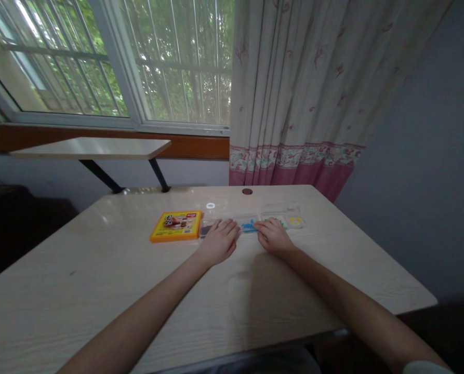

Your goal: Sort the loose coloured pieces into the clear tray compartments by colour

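Clear plastic boxes (pixel 294 222) with small colored pieces stand in a row across the table. Over the left part of the row, beside dark pieces (pixel 204 230), my left hand (pixel 221 243) lies flat with its fingers stretched out. Blue pieces (pixel 248 226) show between my two hands. My right hand (pixel 274 238) rests at the boxes with curled fingers, its fingertips by the blue pieces; what they grip, if anything, is hidden. Green pieces (pixel 281 223) peek out behind that hand, and yellow pieces (pixel 295 222) lie at the right end.
A flat yellow-orange box (pixel 177 226) with a printed picture lies left of the row. A raised shelf (pixel 95 148) on black supports stands at the table's back left. The pale table (pixel 138 291) has a round dark cable hole (pixel 247 191) near its far edge, before a curtain (pixel 294 104).
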`<state>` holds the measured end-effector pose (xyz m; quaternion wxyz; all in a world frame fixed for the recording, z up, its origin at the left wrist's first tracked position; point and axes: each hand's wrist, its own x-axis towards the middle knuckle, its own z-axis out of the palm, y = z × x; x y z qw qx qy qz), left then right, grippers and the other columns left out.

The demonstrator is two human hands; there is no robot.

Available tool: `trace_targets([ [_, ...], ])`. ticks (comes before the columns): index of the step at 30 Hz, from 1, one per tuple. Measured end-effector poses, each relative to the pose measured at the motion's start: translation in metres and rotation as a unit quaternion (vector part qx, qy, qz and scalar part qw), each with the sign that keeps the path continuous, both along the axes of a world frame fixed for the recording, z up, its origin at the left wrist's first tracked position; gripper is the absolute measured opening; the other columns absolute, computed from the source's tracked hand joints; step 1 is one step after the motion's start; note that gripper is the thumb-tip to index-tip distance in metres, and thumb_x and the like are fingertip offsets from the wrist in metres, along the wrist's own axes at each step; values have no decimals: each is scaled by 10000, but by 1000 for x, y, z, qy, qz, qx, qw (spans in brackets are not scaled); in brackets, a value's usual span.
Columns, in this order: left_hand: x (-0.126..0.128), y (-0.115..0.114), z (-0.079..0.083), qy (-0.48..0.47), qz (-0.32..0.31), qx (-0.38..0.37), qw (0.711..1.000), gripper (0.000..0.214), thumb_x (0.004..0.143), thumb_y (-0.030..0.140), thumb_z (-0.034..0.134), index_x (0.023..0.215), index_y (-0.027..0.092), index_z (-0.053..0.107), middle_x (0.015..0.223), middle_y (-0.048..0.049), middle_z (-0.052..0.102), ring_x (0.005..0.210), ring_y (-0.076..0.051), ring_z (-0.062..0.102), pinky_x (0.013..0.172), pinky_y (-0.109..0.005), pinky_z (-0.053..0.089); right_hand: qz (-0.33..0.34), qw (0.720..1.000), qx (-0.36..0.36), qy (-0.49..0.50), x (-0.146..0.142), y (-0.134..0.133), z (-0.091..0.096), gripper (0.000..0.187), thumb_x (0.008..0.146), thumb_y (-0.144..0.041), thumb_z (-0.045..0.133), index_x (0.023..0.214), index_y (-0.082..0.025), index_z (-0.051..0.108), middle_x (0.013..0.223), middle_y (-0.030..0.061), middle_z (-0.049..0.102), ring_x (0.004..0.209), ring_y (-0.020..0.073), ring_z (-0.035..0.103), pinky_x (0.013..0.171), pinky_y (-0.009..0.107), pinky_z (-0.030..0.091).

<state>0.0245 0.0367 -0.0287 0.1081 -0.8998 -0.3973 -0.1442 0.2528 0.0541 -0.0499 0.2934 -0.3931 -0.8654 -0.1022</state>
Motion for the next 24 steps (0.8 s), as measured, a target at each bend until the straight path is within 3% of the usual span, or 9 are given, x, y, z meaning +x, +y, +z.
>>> trace_targets([
  [4, 0, -1, 0, -6, -1, 3, 1000, 377, 783, 215, 435, 1156, 173, 473, 1263, -97, 480, 1202, -248, 364, 1010, -455, 223, -5, 1000, -10, -9, -3, -4, 4, 320, 806, -182, 471, 1109, -181, 572, 1052, 71, 622, 891, 204, 495, 806, 356, 397],
  [7, -1, -1, 4, -23, -2, 0, 1000, 373, 763, 206, 448, 1133, 177, 489, 1233, -93, 502, 1183, -255, 378, 998, -464, 235, -38, 999, 6, -4, 6, -1, 21, 353, 830, -237, 456, 1173, -180, 521, 1128, 76, 584, 946, 209, 490, 836, 360, 369],
  [13, 9, 10, 29, -97, -16, -39, 994, 354, 711, 207, 478, 1059, 163, 524, 1084, -87, 572, 1064, -235, 454, 939, -403, 323, -166, 984, 53, 41, 62, 27, 58, 339, 868, -278, 387, 1155, -186, 542, 1129, 72, 592, 961, 229, 483, 853, 398, 318],
  [19, 48, 35, 49, -113, -48, -75, 990, 518, 693, 204, 486, 1206, 161, 429, 1223, -98, 498, 1152, -243, 396, 969, -415, 289, -147, 989, 27, -11, 94, 23, 48, 271, 854, -283, 421, 1010, -206, 629, 982, 50, 655, 867, 223, 480, 781, 370, 342],
  [24, 75, 37, 38, -75, -77, -93, 990, 549, 726, 240, 477, 1259, 152, 376, 1285, -98, 457, 1217, -258, 334, 999, -445, 248, -93, 996, 2, 5, 96, 7, 33, 206, 832, -239, 453, 914, -187, 634, 895, 50, 660, 850, 206, 494, 786, 346, 363],
])
